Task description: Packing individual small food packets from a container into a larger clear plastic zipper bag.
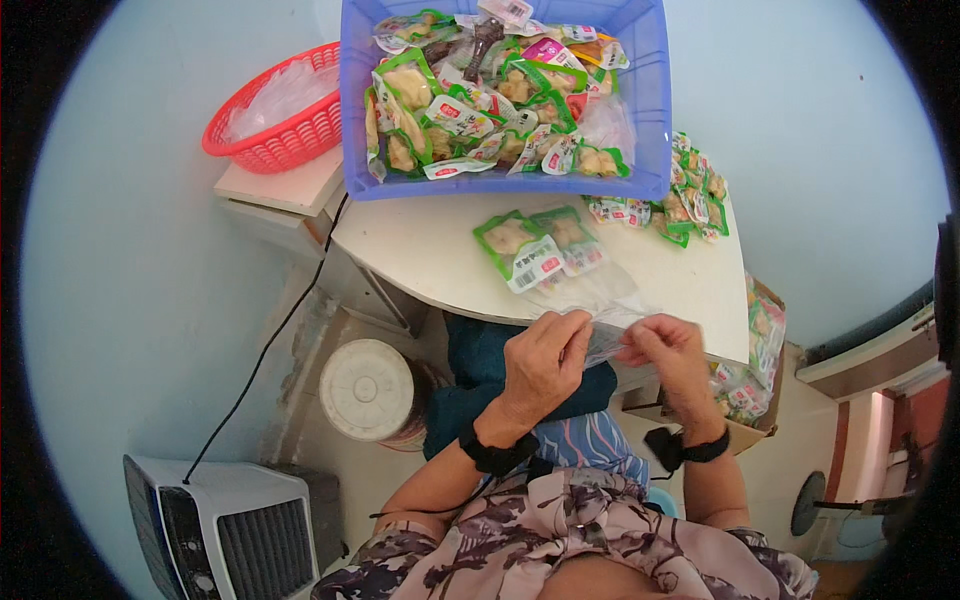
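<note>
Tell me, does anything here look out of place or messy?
Slightly. The blue crate juts past the white table's far edge, and a heap of green snack packets sits loose at the right edge. Both hands pinch a clear bag; nothing looks spilled.

Between the fingertips of the left hand (545, 360) and the right hand (668, 352) is a thin clear plastic bag (600, 310), glossy and crinkled. Just beyond the fingers, two glossy green-edged plastic snack packets (540, 246) lie on the smooth, matt white table (420, 250); farther out, more shiny packets fill a smooth blue plastic crate (650, 90), with a red plastic lattice basket (290, 135) to its left. At both wrists are matt black bands, and near the forearms hangs soft, matt patterned cloth (560, 540).
</note>
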The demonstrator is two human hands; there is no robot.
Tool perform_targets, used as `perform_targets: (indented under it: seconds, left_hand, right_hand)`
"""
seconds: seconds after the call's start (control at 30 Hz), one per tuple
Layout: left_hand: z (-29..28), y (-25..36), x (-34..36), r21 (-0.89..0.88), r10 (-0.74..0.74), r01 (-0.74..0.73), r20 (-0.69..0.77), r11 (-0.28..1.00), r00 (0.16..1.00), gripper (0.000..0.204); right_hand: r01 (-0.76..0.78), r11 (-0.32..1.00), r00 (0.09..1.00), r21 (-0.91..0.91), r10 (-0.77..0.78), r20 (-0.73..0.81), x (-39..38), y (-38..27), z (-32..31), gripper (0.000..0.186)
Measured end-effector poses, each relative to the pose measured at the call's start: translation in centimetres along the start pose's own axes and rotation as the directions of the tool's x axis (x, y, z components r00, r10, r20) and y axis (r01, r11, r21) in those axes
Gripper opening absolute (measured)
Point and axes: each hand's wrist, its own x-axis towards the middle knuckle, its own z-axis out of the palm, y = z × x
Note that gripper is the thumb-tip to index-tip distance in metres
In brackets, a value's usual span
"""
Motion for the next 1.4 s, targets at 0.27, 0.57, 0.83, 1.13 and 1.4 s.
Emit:
perform_targets:
  seconds: [0.27, 0.57, 0.83, 1.13, 1.4]
  left_hand:
    - [-0.2, -0.1, -1.2, -0.052, 0.006, -0.007, -0.020, 0.999, 1.000, 0.014]
    - [-0.7, -0.7, -1.8, 0.116, 0.168, -0.170, 0.020, 0.979, 0.986, 0.016]
    - [-1.3, -0.9, -2.9, 0.117, 0.092, -0.099, 0.060, 0.988, 0.994, 0.016]
    - [-1.9, -0.3, -1.8, 0.048, 0.033, -0.032, -0.007, 0.998, 0.999, 0.010]
    - [-2.9, 0.4, 1.6, 0.085, -0.054, 0.063, -0.101, 0.994, 0.993, 0.010]
  right_hand:
    - [0.413, 0.840, 0.910, -0.351, -0.400, 0.111, 2.4, -9.8, 1.7, 0.018]
    - [0.632, 0.695, 0.758, -0.344, -0.461, 0.462, 13.1, -15.8, 11.2, 0.029]
    - [0.510, 0.761, 0.849, -0.401, -0.370, 0.377, 12.8, -17.1, 8.9, 0.026]
    - [0.492, 0.738, 0.865, -0.462, -0.353, 0.357, 8.7, -12.1, 1.4, 0.023]
    - [0.474, 0.865, 0.833, -0.165, -0.379, 0.404, 3.3, -9.6, -1.0, 0.014]
